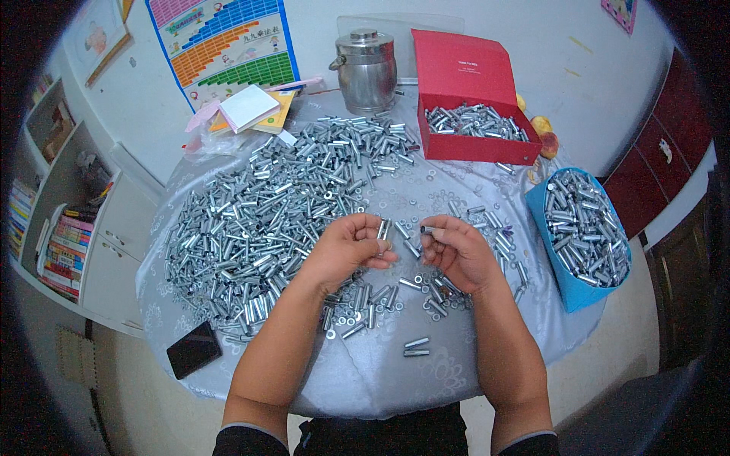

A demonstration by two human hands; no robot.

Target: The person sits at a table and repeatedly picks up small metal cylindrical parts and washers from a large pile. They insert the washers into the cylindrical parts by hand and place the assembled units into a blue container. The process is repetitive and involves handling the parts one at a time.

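Note:
My left hand (348,249) is closed, pinching shiny metal sleeves (384,229) upright between thumb and fingers; it looks like two, side by side. Just to its right, my right hand (465,254) is closed on a short metal sleeve (428,229), its dark end pointing left. The hands are apart, above the middle of the table. A big heap of metal sleeves and rods (243,235) spreads left of and behind my left hand. Washers (357,313) and loose sleeves lie beneath both hands. Two sleeves (416,348) lie separately near the front.
A red box (479,148) with its lid raised holds metal parts at the back right. A blue bin (566,277) full of sleeves stands at the right edge. A steel pot (366,76), books (249,108) and a black phone (194,350) also rest on the silvery tablecloth (357,387).

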